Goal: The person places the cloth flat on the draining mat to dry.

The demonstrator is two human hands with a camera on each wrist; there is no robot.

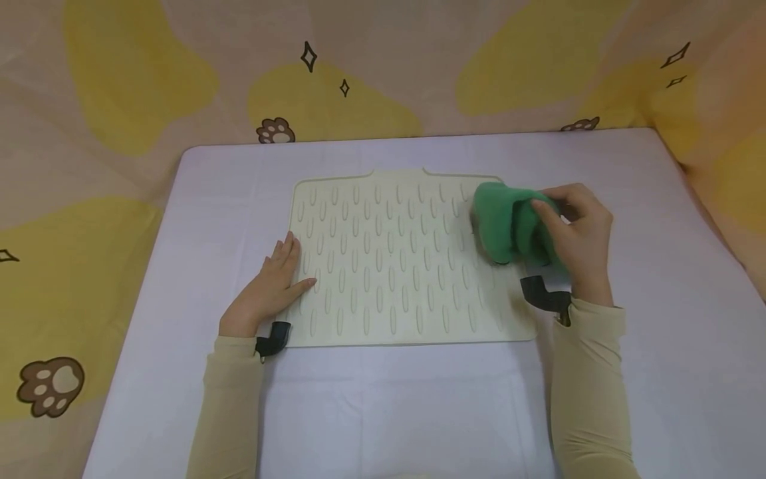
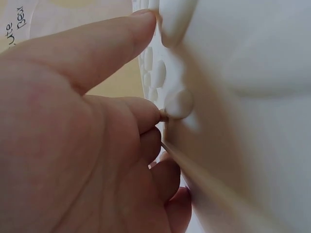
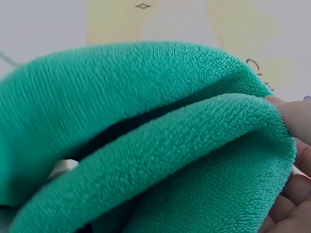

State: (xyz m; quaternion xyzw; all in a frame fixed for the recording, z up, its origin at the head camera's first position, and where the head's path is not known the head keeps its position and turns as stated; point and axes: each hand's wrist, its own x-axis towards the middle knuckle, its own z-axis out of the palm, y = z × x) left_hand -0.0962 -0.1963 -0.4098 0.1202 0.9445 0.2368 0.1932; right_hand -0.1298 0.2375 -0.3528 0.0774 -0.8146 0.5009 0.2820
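Note:
An off-white ridged mat with rows of raised oval bumps lies on the table. My left hand rests at the mat's left edge, its fingers fairly straight and the thumb reaching over onto the bumps. In the left wrist view the fingertips are right at that edge. Over the mat's right side my right hand pinches a green fluffy cloth between thumb and fingers. The cloth hangs in loose folds and fills most of the right wrist view, covering the mat's upper right part in the head view.
A white cloth-covered table lies under the mat. Behind it and along the sides hangs a patterned yellow and beige fabric. Black wrist mounts stick out near both cuffs.

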